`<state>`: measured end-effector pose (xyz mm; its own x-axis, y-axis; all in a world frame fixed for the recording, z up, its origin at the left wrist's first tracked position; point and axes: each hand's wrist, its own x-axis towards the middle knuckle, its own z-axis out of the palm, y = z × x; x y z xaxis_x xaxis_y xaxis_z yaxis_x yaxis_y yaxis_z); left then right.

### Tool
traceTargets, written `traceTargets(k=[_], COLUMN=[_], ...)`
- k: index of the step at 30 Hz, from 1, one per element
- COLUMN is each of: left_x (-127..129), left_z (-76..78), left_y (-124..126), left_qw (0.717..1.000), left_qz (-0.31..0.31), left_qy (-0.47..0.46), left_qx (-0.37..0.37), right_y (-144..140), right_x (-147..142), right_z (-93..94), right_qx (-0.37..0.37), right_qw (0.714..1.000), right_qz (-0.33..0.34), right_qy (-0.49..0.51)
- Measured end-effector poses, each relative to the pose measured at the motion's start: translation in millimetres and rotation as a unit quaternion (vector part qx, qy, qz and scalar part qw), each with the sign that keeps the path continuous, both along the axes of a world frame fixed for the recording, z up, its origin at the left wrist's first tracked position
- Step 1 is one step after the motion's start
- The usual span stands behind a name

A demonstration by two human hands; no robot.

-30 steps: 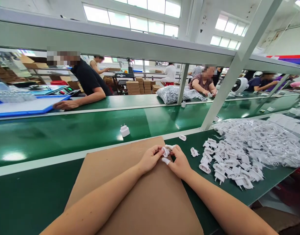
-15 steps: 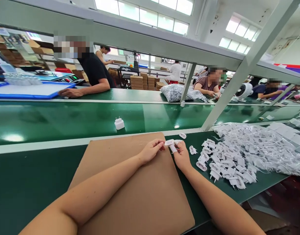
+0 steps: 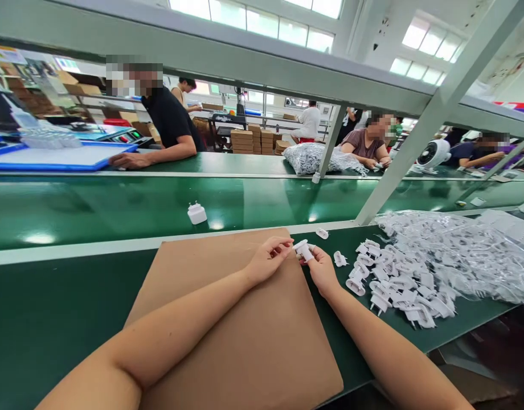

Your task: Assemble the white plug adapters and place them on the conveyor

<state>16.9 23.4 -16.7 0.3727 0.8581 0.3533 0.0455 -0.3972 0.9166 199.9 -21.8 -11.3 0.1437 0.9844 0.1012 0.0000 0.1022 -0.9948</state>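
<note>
My right hand (image 3: 322, 272) is closed on a white plug part (image 3: 302, 245), held just past the right edge of a cardboard sheet (image 3: 240, 319). White coverings appear to sit on its fingertips. My left hand (image 3: 268, 261) is over the cardboard, beside the plug part, its fingers bent and apart with nothing visible between them. Two loose plug parts (image 3: 340, 259) lie just right of my right hand. Farther right is a heap of similar white plug parts (image 3: 398, 279), several with pins showing.
A clear plastic bag (image 3: 467, 256) of white parts lies behind the heap. A white two-pin charger (image 3: 197, 213) stands on the green conveyor belt (image 3: 117, 205). A slanted metal post (image 3: 398, 154) rises at the right. Across the belt, a co-worker's hand (image 3: 129, 160) rests near a blue-rimmed tray (image 3: 74, 165).
The plug part has tilted in my right hand. My left fingers have come off its edge and spread slightly. The charger on the belt has shifted left in view.
</note>
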Motion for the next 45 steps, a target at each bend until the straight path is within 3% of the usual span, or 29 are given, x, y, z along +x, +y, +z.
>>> traceTargets(k=[9,16,20,28,32,37,45], left_x=[-1.6,-4.3,-4.4,-8.7,-10.1,-9.7,-11.4], left_z=[2.8,0.7,4.1,11.4,15.0,15.0,11.1], left_y=[-3.8,1.1,1.0,0.1,-1.4,-3.2,-1.1], left_qw=[0.997,0.992,0.986,0.976,0.965,0.968,0.966], left_qz=[-0.050,-0.053,-0.070,-0.106,-0.129,-0.120,-0.112], left_qy=[0.063,0.025,-0.005,-0.012,-0.039,-0.039,-0.040], left_qx=[0.003,-0.113,-0.154,-0.188,-0.223,-0.218,-0.229], right_y=[-4.5,-4.2,-6.7,-10.5,-12.0,-12.2,-8.4], right_x=[-0.5,-2.4,-1.5,1.2,-1.3,-3.8,-8.9], right_z=[0.1,-0.9,-1.1,10.1,9.9,5.9,-2.5], right_qx=[-0.026,-0.006,0.044,0.125,0.120,0.095,0.067], right_qw=[0.999,0.998,0.995,0.976,0.982,0.991,0.997], right_qz=[0.016,0.055,0.065,-0.014,-0.004,0.043,0.042], right_qy=[0.020,0.024,-0.060,-0.176,-0.143,-0.082,-0.016])
